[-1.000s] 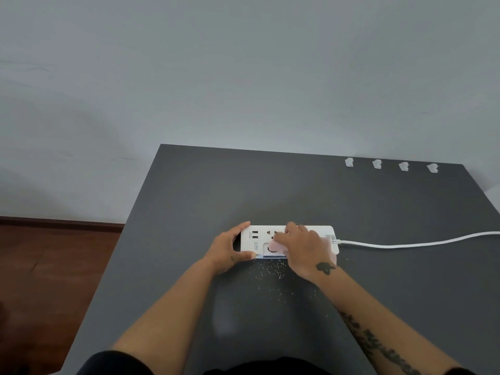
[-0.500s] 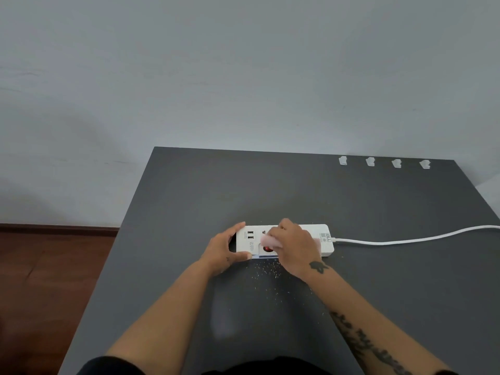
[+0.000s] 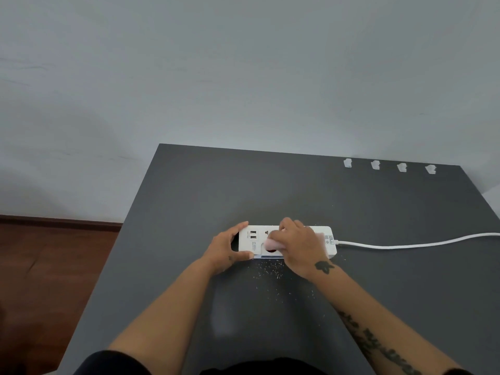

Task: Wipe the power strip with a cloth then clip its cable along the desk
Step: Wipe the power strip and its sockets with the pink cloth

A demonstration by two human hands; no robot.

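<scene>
Two bare hands work on a white power strip that lies flat near the middle of a dark grey desk, well away from every edge. The desk's far edge meets a pale wall. Its left edge runs on a slant from the far corner toward the person, with brown wood floor beyond it. Its right edge slants out of view. Bare desk surface lies open on the far side of the strip and to both sides.

The strip's long axis runs left to right, roughly in line with the far edge, sockets facing up. Two USB ports sit at its left end. A white cable leaves its right end and trails across the desk, off the right side of the view.

The left hand grips the strip's left end, fingers curled over the far edge and thumb on the near side. The right hand covers the middle of the strip, fingers bent over a pale pink cloth and pressing it onto the top face.

Pale specks are scattered on the desk just in front of the strip, between the forearms. Four small white clips stand in a row along the far edge toward the right, well apart from the strip and the cable, with nothing between.
</scene>
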